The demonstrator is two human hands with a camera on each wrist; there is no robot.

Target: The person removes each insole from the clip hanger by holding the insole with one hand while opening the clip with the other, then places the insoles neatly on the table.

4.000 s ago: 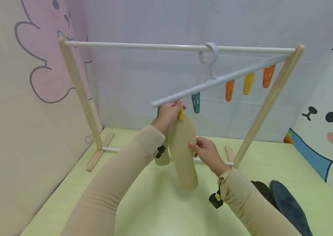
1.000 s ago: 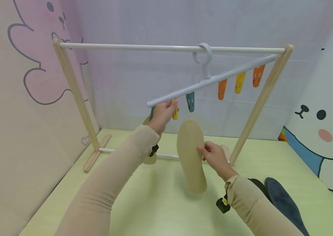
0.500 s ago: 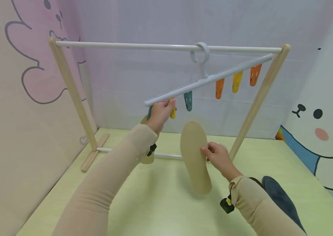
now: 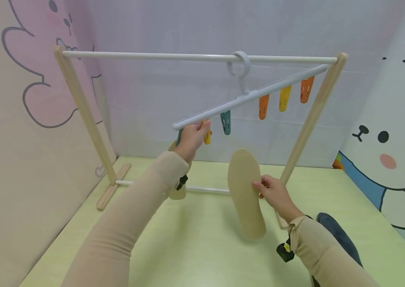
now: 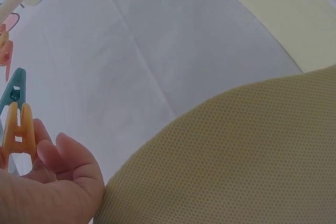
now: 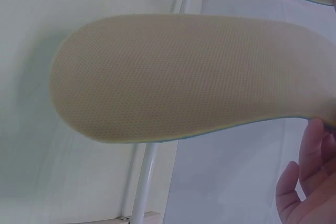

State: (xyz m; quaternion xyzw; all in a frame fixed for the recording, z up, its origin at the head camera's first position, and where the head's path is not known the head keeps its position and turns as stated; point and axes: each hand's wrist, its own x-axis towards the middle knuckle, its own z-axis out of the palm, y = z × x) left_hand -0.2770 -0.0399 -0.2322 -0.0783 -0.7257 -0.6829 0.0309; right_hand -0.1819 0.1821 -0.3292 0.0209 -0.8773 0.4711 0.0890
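Observation:
My left hand [image 4: 192, 139] pinches a yellow clip [image 4: 207, 137] near the low left end of a white hanger [image 4: 220, 108]. In the left wrist view the thumb and fingers stand at that clip [image 5: 19, 132], which has nothing between its legs. A beige insole [image 4: 244, 195] hangs upright, slightly tilted, from my right hand [image 4: 275, 195], whose thumb and fingers pinch its right edge. Behind my left wrist a second beige insole [image 4: 178, 193] hangs at a teal clip [image 4: 179, 137], partly hidden by the arm. The right wrist view shows the held insole's [image 6: 178, 77] textured face.
The hanger's hook [image 4: 246, 65] sits over the top bar [image 4: 145, 56] of a wooden-legged rack. Farther right on the hanger are a teal clip [image 4: 225, 122], two orange clips and another yellow clip [image 4: 285, 98]. A dark insole [image 4: 338, 235] lies on the table [image 4: 188, 255] beside the right sleeve.
The insole has come away from the yellow clip and moved right and slightly down in my right hand. My left hand has stayed at the clip while the whole view shifted slightly.

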